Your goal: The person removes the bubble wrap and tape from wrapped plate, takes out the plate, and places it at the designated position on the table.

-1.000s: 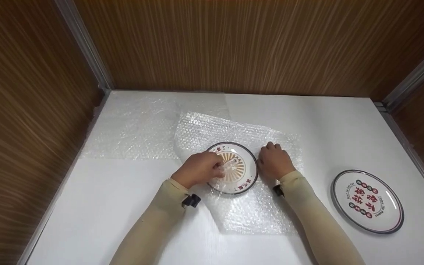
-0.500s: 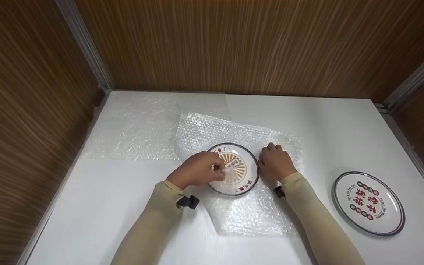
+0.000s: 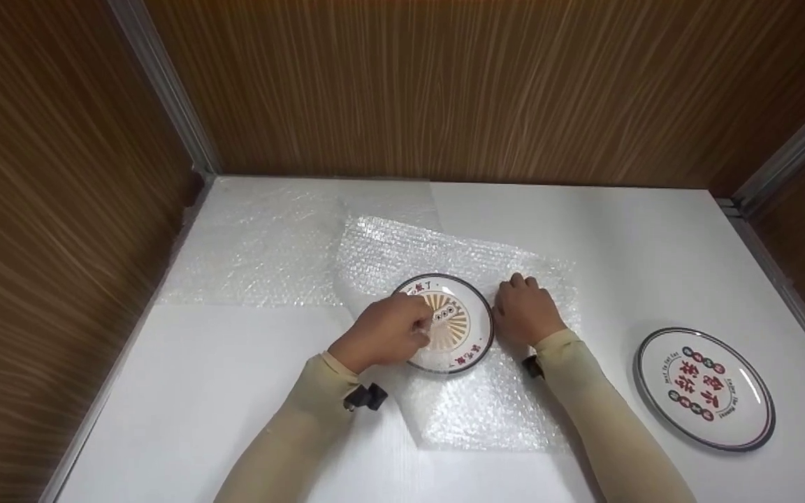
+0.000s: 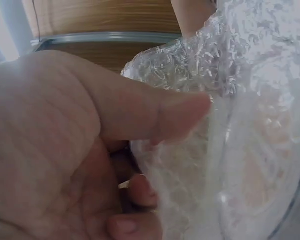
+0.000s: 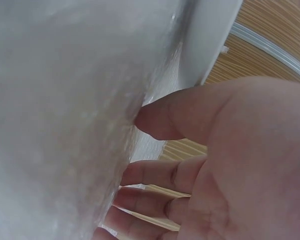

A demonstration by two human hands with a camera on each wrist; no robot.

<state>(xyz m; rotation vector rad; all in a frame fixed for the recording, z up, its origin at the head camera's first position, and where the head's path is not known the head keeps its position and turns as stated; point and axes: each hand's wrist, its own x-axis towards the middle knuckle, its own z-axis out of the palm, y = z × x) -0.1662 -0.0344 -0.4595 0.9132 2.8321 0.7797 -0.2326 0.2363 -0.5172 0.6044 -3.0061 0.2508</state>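
Note:
A round dark-rimmed plate (image 3: 471, 297) with a printed sunburst lies on a sheet of bubble wrap (image 3: 472, 412) in the head view. My left hand (image 3: 385, 332) is over the plate's left side, pinching a folded-over flap of the bubble wrap (image 4: 184, 180) between thumb and curled fingers, as the left wrist view shows. At the plate's right rim is my right hand (image 3: 527, 311). Its thumb and fingertips touch the bubble wrap (image 5: 80, 120) in the right wrist view, spread apart and slightly bent. Part of the plate is hidden under the left hand and flap.
A second dark-rimmed plate (image 3: 703, 391) with red lettering lies to the right on the white table (image 3: 186, 391). Another bubble wrap sheet (image 3: 256, 251) is spread at the back left, partly under the first. Wood-grain panels (image 3: 444, 84) enclose the back and sides.
My left hand has shifted slightly over the plate with the flap still pinched, and more of the printed sunburst figure shows. The right hand stays at the plate's right rim.

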